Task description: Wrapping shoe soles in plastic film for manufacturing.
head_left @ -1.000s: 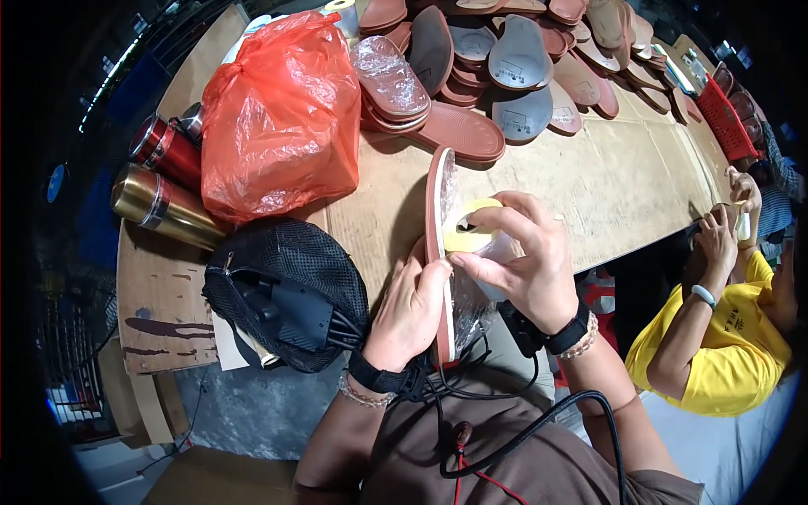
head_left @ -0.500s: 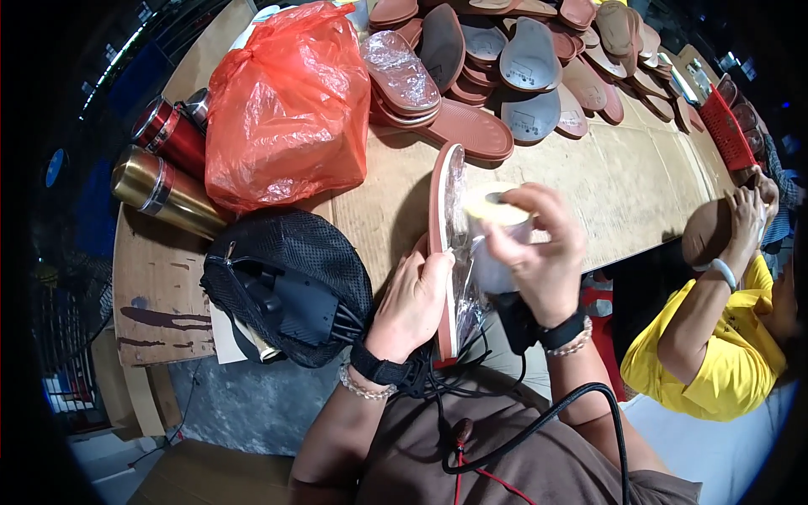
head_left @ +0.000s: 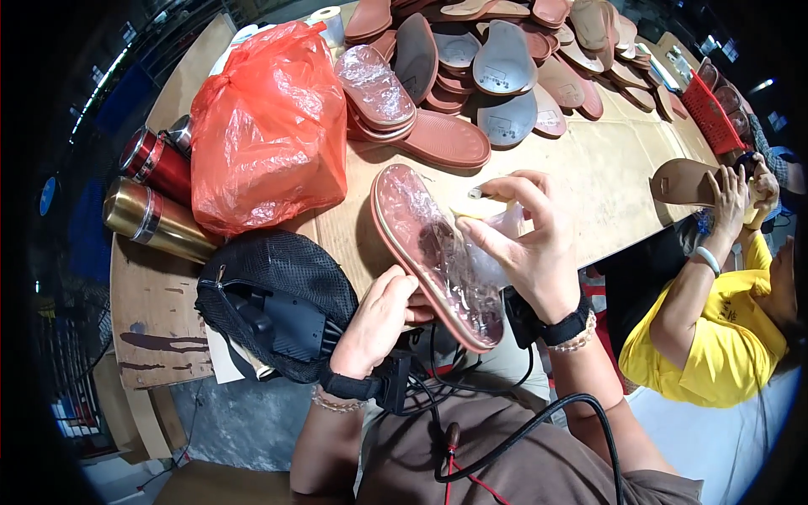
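My left hand is closed on the edge of a reddish-brown shoe sole, thumb on the near side and fingers underneath. Shiny clear film covers the sole's face, bunched and wrinkled over its middle and lower part. Held tilted above the table's front edge, the sole points its far end to the upper left. Just right of it, my right hand grips a roll of clear film by its end, thumb and fingers around the pale yellowish core. From the roll, film runs down against the sole. The fingers hide part of the roll.
A red plastic bag, a gold flask, a red flask and a black mesh pouch stand left. Film-wrapped soles and piles of soles lie behind. A yellow-shirted person works at right, holding a sole.
The sole has turned from edge-on so its film-covered face shows, its far end swinging left. My left hand shifted left and down with it. The roll stays in my right hand, now tilted differently.
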A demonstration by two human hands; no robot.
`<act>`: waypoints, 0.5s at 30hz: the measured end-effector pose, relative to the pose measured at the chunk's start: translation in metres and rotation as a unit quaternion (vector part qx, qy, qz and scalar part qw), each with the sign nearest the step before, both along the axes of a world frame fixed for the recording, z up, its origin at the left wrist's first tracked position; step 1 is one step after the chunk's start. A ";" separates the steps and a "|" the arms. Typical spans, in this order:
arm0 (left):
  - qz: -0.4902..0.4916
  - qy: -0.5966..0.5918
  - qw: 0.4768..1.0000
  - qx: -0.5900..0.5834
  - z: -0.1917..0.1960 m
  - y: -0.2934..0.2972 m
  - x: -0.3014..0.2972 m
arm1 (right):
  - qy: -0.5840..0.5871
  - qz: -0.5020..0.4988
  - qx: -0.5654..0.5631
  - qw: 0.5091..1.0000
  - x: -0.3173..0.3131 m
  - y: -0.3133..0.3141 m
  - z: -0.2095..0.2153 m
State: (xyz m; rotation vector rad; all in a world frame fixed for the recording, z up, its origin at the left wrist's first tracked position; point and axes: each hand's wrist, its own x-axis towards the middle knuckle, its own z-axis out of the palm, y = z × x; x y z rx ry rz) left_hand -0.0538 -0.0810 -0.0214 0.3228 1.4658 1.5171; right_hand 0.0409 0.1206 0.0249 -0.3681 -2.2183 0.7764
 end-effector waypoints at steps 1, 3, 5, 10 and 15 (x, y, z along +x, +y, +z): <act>-0.007 -0.034 0.999 0.029 0.004 0.002 0.003 | -0.007 0.002 0.020 1.000 -0.001 0.000 0.002; 0.010 0.010 1.000 -0.023 -0.001 0.006 0.009 | -0.016 0.008 0.011 1.000 -0.001 0.000 0.005; 0.057 0.170 0.981 -0.074 0.005 0.003 0.018 | -0.045 0.018 -0.003 0.999 -0.001 -0.002 0.007; 0.109 0.594 0.788 -0.121 0.034 0.015 0.026 | -0.064 0.045 0.032 0.996 -0.002 -0.004 0.021; -0.004 0.471 0.881 -0.036 0.030 0.033 0.012 | -0.035 0.075 0.163 0.983 0.001 -0.007 0.031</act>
